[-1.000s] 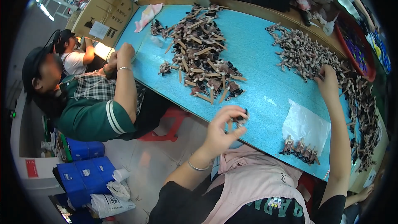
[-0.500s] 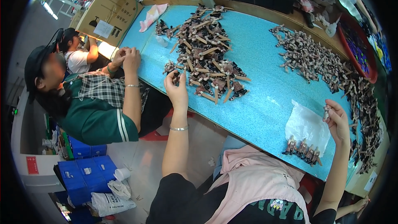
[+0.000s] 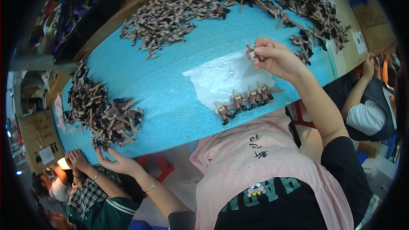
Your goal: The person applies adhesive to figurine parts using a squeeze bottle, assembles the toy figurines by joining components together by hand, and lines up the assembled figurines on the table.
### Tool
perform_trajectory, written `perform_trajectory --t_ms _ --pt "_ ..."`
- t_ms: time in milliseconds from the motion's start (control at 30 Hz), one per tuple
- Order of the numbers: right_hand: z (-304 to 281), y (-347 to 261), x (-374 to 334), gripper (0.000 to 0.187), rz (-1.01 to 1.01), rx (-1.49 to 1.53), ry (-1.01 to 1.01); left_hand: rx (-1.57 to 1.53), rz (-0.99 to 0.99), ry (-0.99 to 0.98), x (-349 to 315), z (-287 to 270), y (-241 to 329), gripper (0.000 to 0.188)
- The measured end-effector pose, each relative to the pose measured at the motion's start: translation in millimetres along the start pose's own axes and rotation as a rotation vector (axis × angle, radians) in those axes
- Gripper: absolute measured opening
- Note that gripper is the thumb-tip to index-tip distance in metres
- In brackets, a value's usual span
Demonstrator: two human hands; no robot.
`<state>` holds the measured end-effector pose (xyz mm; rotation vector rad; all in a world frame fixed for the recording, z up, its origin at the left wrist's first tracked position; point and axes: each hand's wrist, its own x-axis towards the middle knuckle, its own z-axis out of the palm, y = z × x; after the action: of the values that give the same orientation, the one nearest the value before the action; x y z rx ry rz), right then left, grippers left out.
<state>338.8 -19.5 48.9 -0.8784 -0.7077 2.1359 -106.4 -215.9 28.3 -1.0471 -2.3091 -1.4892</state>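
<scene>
A blue table top point(image 3: 162, 81) fills the middle of the view. At 12 o'clock a long grey-brown heap of small figure parts point(image 3: 170, 17) runs along the far side, and it continues toward 1 o'clock as a darker heap point(image 3: 306, 8). At 9 o'clock another dark pile of parts point(image 3: 102, 110) lies near the table's edge. At 8 o'clock a co-worker in a checked shirt point(image 3: 85, 191) sits with both hands point(image 3: 79, 159) at the table's rim. At 3 o'clock another person in a white sleeve point(image 3: 366, 117) sits beside the table. A brown cardboard box point(image 3: 36, 134) stands at 9 o'clock, past the pile.
</scene>
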Motion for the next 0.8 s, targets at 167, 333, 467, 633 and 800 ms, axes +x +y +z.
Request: perform_trajectory --t_ms 167,333,467,633,800 --pt "17.7 5.7 -9.2 0.031 -0.056 -0.497 0.124 -0.112 0.401 -0.641 -83.6 37.7 98.1 0.034" --pt "6.0 12.6 -18.0 0.031 -0.090 -0.592 0.148 -0.270 0.543 -1.030 -138.9 66.3 135.3 0.056" --pt "9.1 19.7 -12.5 0.031 -0.082 -0.544 0.125 -0.180 0.649 -1.035 -144.9 72.5 134.6 0.059" --pt "14.1 23.7 -6.7 0.031 -0.202 -0.482 0.143 -0.167 0.665 -1.030 -138.0 67.4 131.9 0.056" --pt "18.5 28.3 -6.1 0.024 -0.135 -0.493 0.056 -0.131 0.579 -1.008 -126.3 60.2 127.3 0.054"
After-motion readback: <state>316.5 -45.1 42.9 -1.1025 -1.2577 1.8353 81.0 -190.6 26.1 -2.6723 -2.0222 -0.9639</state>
